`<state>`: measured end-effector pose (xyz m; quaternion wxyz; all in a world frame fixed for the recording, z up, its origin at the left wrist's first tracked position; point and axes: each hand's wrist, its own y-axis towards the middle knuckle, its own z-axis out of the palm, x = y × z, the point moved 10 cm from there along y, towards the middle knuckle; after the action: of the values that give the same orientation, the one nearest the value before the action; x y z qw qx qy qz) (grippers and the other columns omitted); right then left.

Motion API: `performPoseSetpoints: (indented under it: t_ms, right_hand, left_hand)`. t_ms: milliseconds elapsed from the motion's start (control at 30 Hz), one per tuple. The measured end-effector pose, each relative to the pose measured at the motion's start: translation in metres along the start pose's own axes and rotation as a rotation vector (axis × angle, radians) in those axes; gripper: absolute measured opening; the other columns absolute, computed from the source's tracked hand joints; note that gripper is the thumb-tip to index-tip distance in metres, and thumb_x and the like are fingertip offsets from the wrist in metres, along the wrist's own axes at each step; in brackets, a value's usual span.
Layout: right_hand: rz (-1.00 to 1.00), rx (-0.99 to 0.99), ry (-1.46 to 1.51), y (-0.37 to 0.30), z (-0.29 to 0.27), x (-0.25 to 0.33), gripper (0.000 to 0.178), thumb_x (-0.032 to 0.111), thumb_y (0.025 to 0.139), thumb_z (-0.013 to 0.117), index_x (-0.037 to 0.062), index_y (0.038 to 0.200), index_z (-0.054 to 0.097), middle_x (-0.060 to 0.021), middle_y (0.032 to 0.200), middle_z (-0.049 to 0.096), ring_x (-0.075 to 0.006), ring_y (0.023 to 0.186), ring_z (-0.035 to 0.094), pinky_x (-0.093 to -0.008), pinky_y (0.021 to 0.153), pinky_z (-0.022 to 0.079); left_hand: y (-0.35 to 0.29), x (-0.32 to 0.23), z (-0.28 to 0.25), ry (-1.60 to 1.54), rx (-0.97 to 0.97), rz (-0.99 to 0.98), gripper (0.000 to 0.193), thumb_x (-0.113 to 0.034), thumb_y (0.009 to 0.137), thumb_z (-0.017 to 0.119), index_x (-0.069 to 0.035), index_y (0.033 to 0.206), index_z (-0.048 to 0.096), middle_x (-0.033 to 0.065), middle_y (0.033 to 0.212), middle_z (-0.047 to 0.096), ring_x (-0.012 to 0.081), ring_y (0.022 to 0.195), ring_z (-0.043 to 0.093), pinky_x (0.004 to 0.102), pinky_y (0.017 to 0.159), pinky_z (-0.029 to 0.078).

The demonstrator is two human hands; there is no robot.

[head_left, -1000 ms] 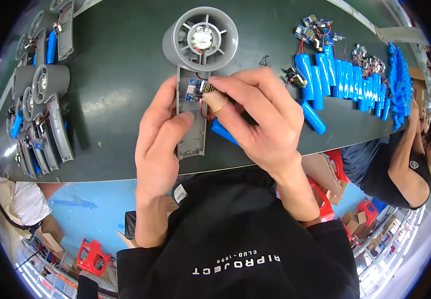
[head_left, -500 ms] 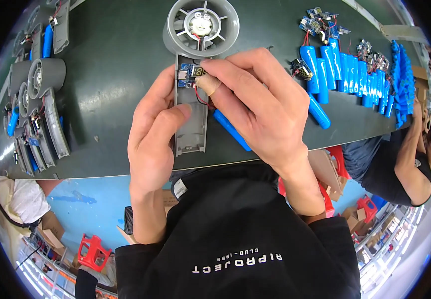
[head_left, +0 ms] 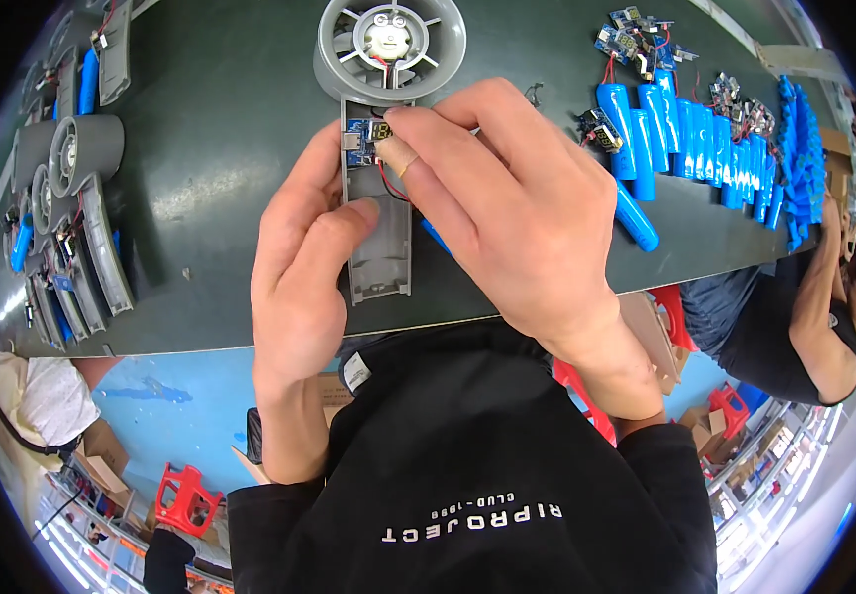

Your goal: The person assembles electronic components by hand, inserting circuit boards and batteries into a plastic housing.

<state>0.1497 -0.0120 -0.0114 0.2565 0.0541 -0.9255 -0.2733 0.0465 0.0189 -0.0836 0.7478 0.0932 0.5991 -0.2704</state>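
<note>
Fan housing (head_left: pixel 380 213), both hands curled over

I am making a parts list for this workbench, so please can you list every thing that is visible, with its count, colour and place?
Open fan housing: one, grey, centre of table, under both hands.
Circuit board: one, blue, inside the housing's handle, red wires attached.
Battery cells: many, blue, rows at the right of the table.
Loose battery: one, blue, beside right hand.
Small boards with wires: several, top right.
Assembled fan housings: several, grey, left edge.
Table: one, dark green.
Red stools: a few, on the blue floor.
Co-worker: one, dark shirt, right.
Left hand: steadies the handle.
Right hand: fingertips on the board, plaster on one finger.
</note>
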Motion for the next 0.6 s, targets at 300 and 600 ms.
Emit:
performPoseSetpoints:
  t_ms: [300, 600]
  right_hand:
    - [0.053, -0.112, 0.072, -0.011, -0.005, -0.009, 0.021, 0.01, 0.067, 0.069, 0.011, 0.088, 0.067, 0.0038, 0.081, 0.056, -0.0122, 0.065, 0.059, -0.0275, 0.045, 0.044]
    - [0.028, 0.006, 0.267, -0.008, 0.002, -0.01, 0.027, 0.001, 0.07, 0.078, 0.0047, 0.096, 0.073, -0.0045, 0.083, 0.061, -0.0122, 0.057, 0.059, -0.0233, 0.048, 0.045]
  left_hand:
    - [0.002, -0.003, 0.004, -0.016, 0.011, 0.025, 0.048, 0.001, 0.084, 0.037, 0.008, 0.131, 0.045, 0.0097, 0.115, 0.058, 0.0134, 0.105, 0.053, 0.0244, 0.091, 0.04]
    - [0.0, 0.0, -0.002, -0.003, -0.016, -0.007, 0.049, 0.0, 0.083, 0.038, 0.01, 0.13, 0.046, 0.0104, 0.116, 0.059, 0.0146, 0.108, 0.053, 0.0249, 0.093, 0.039]
